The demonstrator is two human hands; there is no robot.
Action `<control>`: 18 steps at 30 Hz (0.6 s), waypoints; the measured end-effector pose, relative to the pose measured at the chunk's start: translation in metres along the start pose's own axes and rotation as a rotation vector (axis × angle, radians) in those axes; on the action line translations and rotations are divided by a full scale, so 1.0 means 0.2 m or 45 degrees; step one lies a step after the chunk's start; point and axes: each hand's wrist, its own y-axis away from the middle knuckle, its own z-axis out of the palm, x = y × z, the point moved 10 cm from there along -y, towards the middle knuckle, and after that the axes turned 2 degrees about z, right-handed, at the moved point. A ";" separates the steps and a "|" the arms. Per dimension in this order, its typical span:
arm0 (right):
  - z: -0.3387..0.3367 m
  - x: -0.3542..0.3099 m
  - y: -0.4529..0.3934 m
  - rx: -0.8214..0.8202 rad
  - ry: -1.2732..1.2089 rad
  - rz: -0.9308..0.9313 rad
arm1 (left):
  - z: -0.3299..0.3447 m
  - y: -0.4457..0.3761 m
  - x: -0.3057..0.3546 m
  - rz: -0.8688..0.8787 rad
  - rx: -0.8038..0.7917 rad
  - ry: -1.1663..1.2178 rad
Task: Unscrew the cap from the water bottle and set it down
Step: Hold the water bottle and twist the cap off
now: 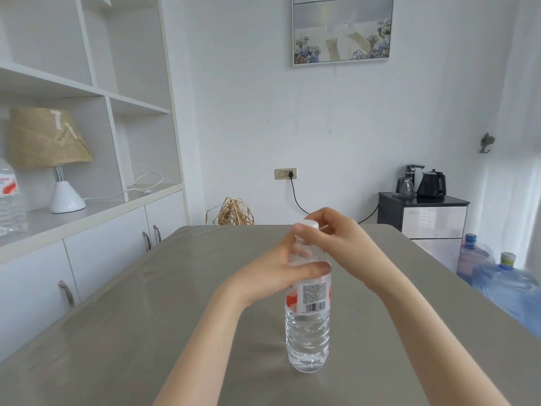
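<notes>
A clear plastic water bottle (308,326) with a red and white label stands upright on the grey table (146,332), a little right of centre. My left hand (281,271) wraps around the bottle's shoulder, thumb across the front. My right hand (336,230) reaches in from the right, and its thumb and fingers pinch the white cap (309,224) at the bottle's top. I cannot tell whether the cap still sits on the neck or is just lifted off it.
White shelving and cabinets run along the left, holding a lamp (52,159) and another bottle (10,197). Large blue water jugs (497,273) stand on the floor at right, beside a dark cabinet (424,218) with kettles. A straw ball (233,212) lies beyond the table's far edge.
</notes>
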 end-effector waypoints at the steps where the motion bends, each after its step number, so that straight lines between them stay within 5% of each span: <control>1: 0.00 0.00 0.00 0.031 0.051 0.001 | 0.01 -0.01 0.00 0.011 0.006 -0.010; 6: -0.02 -0.01 0.00 0.119 -0.029 -0.022 | 0.01 -0.02 0.00 0.024 0.036 -0.030; 15: 0.08 0.06 0.02 -0.279 -0.479 0.053 | 0.02 -0.01 0.02 0.049 0.013 0.008; 18: 0.08 0.04 0.03 -0.264 -0.396 0.068 | 0.02 -0.01 0.02 0.041 0.020 0.008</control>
